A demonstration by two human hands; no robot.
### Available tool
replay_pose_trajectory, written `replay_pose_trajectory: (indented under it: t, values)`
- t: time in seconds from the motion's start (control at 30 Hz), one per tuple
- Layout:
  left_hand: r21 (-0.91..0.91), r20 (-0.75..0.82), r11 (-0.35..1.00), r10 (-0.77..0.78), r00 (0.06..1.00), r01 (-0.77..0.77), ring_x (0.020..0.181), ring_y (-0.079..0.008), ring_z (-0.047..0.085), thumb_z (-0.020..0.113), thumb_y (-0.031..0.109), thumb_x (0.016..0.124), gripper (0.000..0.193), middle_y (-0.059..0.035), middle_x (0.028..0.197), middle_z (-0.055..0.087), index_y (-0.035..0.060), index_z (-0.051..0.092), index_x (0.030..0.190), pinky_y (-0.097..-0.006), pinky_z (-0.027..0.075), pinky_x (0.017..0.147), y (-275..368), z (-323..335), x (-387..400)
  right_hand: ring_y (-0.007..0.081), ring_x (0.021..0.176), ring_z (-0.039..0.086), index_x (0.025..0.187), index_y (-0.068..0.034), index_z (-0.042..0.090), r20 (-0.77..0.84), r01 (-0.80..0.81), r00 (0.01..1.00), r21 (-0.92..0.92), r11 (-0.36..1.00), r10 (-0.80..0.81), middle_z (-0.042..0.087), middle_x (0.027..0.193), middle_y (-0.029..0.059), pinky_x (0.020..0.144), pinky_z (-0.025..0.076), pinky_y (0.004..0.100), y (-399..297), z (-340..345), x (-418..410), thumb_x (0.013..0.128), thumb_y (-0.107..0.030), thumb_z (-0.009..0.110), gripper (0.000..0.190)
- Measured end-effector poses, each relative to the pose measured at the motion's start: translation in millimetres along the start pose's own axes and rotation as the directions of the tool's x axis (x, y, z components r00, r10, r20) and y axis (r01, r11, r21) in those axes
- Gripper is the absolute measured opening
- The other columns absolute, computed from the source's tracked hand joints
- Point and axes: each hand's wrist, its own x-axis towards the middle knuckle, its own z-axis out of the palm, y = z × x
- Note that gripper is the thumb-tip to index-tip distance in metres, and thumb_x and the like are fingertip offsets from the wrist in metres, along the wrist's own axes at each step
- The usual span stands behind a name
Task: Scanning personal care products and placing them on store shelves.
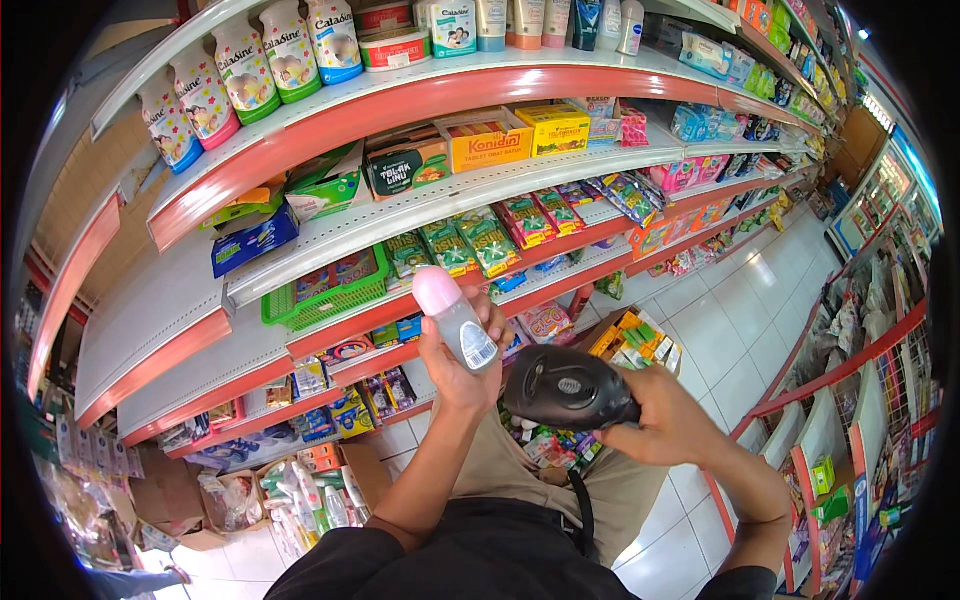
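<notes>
My left hand (466,379) grips a roll-on deodorant bottle (458,326) with a pink domed cap and a clear grey body. Its label bears a barcode, turned up towards me. A black handheld barcode scanner (566,386) is in my right hand (664,416), held by its handle with the head pointing left. The scanner's head sits just right of and slightly below the bottle, apart from it. Beneath both hands, between my knees, several small colourful packets (559,448) lie partly hidden by the scanner.
Store shelves with red edges (480,88) curve in front, bearing powder bottles (244,71), medicine boxes (490,141) and a green plastic basket (326,289). An open carton (634,337) stands on the tiled floor. Boxes of bottles (319,491) sit lower left. More shelving (814,450) runs along the right.
</notes>
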Motion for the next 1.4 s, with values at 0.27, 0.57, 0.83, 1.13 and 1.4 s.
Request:
replay_pose_trajectory:
  t: [0.27, 0.57, 0.83, 1.13, 1.4]
  values:
    - [0.085, 0.027, 0.995, 0.053, 0.998, -0.055, 0.072, -0.0151, 0.043, 0.043, 0.058, 0.089, 0.06, -0.0052, 0.086, 0.043, 0.0053, 0.052, 0.116, -0.0282, 0.036, 0.061, -9.3, -0.5, -6.2, 0.0255, 0.068, 0.061, 0.101, 0.001, 0.06, 0.033, -0.073, 0.997, 0.149, 0.986, 0.069, 0.064, 0.076, 0.0141, 0.066, 0.047, 0.0335, 5.3, 3.9, 3.7, 0.068, -0.008, 0.065, 0.035]
    - [0.135, 0.012, 0.991, -0.015, 1.0, 0.013, 0.084, -0.0311, 0.061, 0.045, 0.042, 0.086, 0.059, -0.0156, 0.114, 0.053, 0.004, 0.039, 0.131, -0.0379, 0.05, 0.069, 18.9, -12.3, -14.4, 0.0272, 0.093, 0.061, 0.128, 0.005, 0.041, -0.277, 0.285, 0.916, -0.06, 0.957, -0.291, 0.061, 0.1, 0.0175, 0.087, 0.044, 0.0368, -51.4, -41.7, 32.7, 0.081, -0.031, 0.065, 0.063]
    - [0.436, -0.054, 0.9, 0.022, 0.998, 0.004, 0.085, -0.0208, 0.064, 0.071, 0.019, 0.085, 0.06, -0.0142, 0.112, 0.059, 0.0038, 0.036, 0.131, -0.034, 0.054, 0.073, 42.9, 9.7, -2.7, 0.0303, 0.096, 0.061, 0.12, -0.005, 0.055, -0.169, 0.094, 0.321, -0.973, 0.209, -0.932, 0.063, 0.102, 0.0159, 0.086, 0.044, 0.0388, -144.6, -121.5, 179.5, 0.089, -0.019, 0.058, 0.034]
    - [0.098, 0.064, 0.983, -0.163, 0.985, 0.156, 0.106, -0.0278, 0.057, 0.055, 0.027, 0.076, 0.073, -0.0198, 0.132, 0.046, 0.0015, 0.03, 0.14, -0.041, 0.044, 0.095, 51.8, 11.3, 0.9, 0.0398, 0.094, 0.062, 0.105, -0.002, 0.065, -0.29, 0.229, 0.64, -0.812, 0.536, -0.712, 0.066, 0.099, 0.0233, 0.083, 0.046, 0.0433, -208.5, -189.5, 326.0, 0.082, -0.04, 0.065, 0.044]
    - [0.099, 0.099, 0.977, -0.196, 0.976, 0.186, 0.128, -0.0298, 0.043, 0.049, 0.029, 0.07, 0.078, -0.0201, 0.141, 0.038, 0.0009, 0.029, 0.14, -0.0455, 0.035, 0.107, 46.3, 10.3, 0.7, 0.0372, 0.11, 0.058, 0.12, -0.007, 0.062, -0.244, 0.139, 0.772, -0.836, 0.53, -0.587, 0.061, 0.118, 0.0237, 0.092, 0.045, 0.0424, -212.8, -197.1, 373.4, 0.079, -0.046, 0.066, 0.056]
